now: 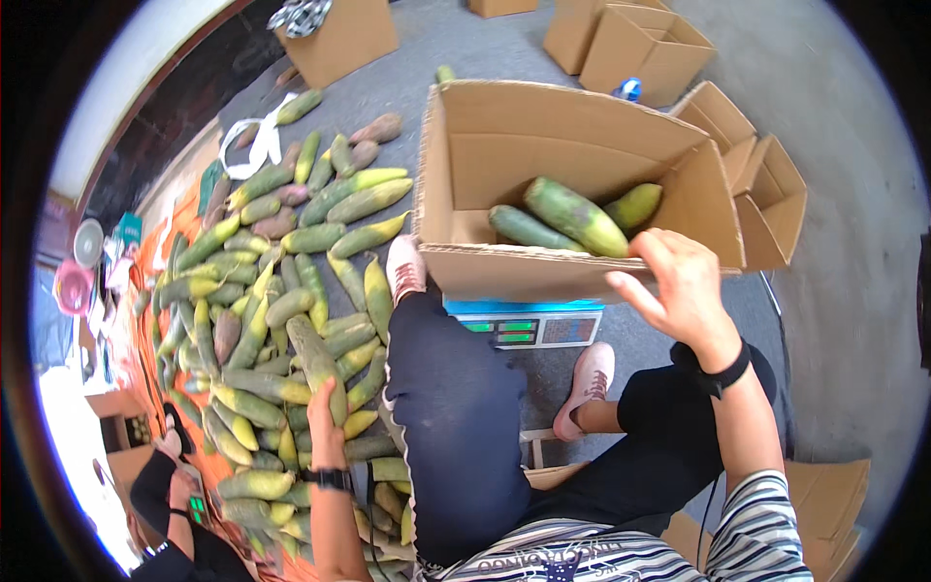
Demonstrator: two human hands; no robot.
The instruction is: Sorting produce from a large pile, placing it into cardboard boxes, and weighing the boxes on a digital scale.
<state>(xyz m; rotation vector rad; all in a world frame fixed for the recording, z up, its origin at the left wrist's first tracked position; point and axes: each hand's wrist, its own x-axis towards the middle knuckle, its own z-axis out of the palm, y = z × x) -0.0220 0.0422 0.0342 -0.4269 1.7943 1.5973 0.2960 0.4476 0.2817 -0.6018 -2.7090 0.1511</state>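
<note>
My left hand [326, 419] is closed around the lower end of a long green radish [316, 357], lifted over a pile of green radishes [276, 388]. To the right, a tall open cardboard box [572, 155] rests on a scale with a blue top and green displays [519, 328]. Three radishes lie visible inside it, the largest one [572, 213] slanting toward the near wall. My right hand [684, 291] grips that wall's rim near its right corner, fingers over the edge and thumb outside.
Reddish-brown radishes [378, 128] are mixed into the pile. Open cardboard boxes [645, 53] stand beyond and right of the filled one. A white plastic bag [262, 141] lies at the pile's far end. Another person's hand [182, 490] shows at lower left.
</note>
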